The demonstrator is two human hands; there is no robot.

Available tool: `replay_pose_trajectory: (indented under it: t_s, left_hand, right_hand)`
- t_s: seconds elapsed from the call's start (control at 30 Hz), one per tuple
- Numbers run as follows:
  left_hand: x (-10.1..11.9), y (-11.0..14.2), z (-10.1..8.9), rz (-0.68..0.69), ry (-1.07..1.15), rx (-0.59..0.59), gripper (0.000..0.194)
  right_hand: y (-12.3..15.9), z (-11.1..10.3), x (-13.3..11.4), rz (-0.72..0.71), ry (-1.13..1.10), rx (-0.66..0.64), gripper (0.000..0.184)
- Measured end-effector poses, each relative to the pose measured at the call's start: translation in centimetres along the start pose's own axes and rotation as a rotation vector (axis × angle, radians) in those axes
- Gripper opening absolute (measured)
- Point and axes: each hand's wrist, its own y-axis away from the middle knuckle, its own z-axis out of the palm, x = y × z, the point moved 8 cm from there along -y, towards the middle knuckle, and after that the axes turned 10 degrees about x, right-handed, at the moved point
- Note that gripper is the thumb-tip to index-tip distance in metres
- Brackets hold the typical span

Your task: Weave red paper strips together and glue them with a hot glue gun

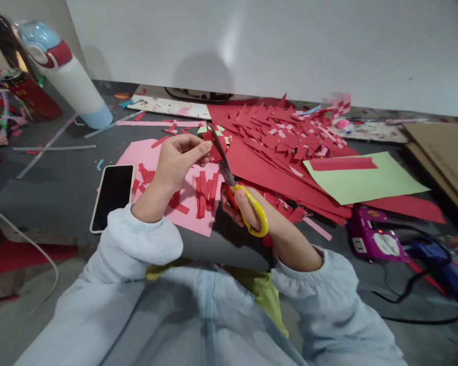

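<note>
Over the grey table (pixel 61 173), the left hand (pixel 181 157) pinches a red paper piece (pixel 215 152); the right hand (pixel 248 207) grips yellow-handled metal scissors (pixel 231 179). Probably the piece is light, bendable; hold its edge.

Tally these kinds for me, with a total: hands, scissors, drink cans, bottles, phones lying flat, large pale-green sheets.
Hands: 2 (left hand, right hand)
Scissors: 1
Drink can: 1
Bottle: 1
Phone lying flat: 1
Large pale-green sheet: 1
Total: 7
</note>
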Motion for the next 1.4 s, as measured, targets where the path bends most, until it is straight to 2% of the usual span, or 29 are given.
replay_pose_trajectory:
  t_s: [0.33, 0.7, 1.07, 1.4]
  left_hand:
    - [0.07, 0.15, 0.04, -0.004, -0.093, 0.002, 0.024]
    - [-0.1, 0.15, 0.12, -0.007, -0.089, -0.005, 0.02]
    - [-0.26, 0.03, 0.13, -0.019, -0.085, -0.014, 0.028]
    - [-0.3, 0.1, 0.11, -0.03, -0.119, -0.012, 0.026]
  right_hand:
    - [0.0, -0.21, -0.24, 0.039, 0.045, 0.048, 0.058]
    - [-0.18, -0.12, 0.29, 0.094, 0.001, 0.106, 0.06]
    - [-0.14, -0.49, 0.3, 0.127, 0.105, 0.121, 0.062]
    - [0.04, -0.75, 0.5, 0.166, 0.17, 0.109, 0.065]
